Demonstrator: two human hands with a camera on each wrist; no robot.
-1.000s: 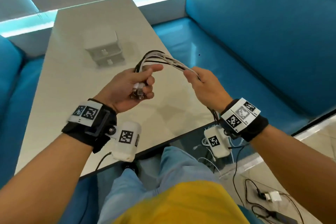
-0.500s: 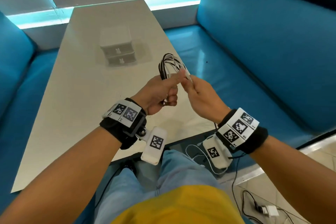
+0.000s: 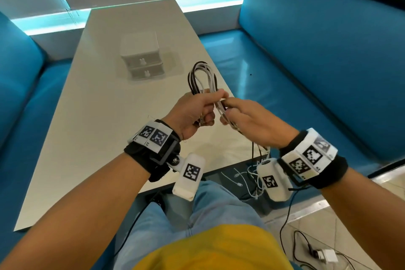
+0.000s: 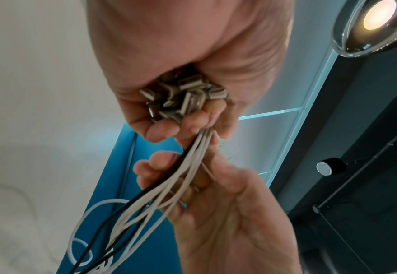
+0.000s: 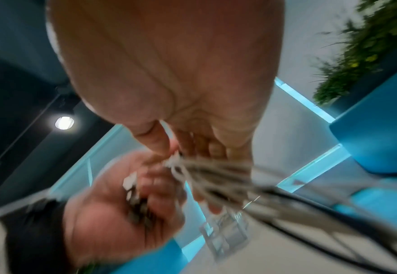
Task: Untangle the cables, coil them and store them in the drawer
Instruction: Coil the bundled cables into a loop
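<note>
A bundle of white and black cables (image 3: 202, 76) rises in a tall loop above my two hands, over the near right part of the table. My left hand (image 3: 197, 107) grips the bundle, with the metal plugs (image 4: 183, 96) bunched in its fist. My right hand (image 3: 238, 114) pinches the same strands just beside it, and the loose ends (image 3: 252, 173) hang down past the table edge. In the blurred right wrist view the cables (image 5: 228, 178) run out from under my fingers. A small white two-drawer unit (image 3: 142, 57) stands further up the table, both drawers closed.
The pale table (image 3: 94, 116) runs away from me between two blue benches (image 3: 306, 72). More cables and a white charger (image 3: 326, 255) lie on the floor at my right. My knees sit under the table's near edge.
My hands have come together: the right hand moved left until it meets the left. The stretched cable span has folded into an upright loop above them.
</note>
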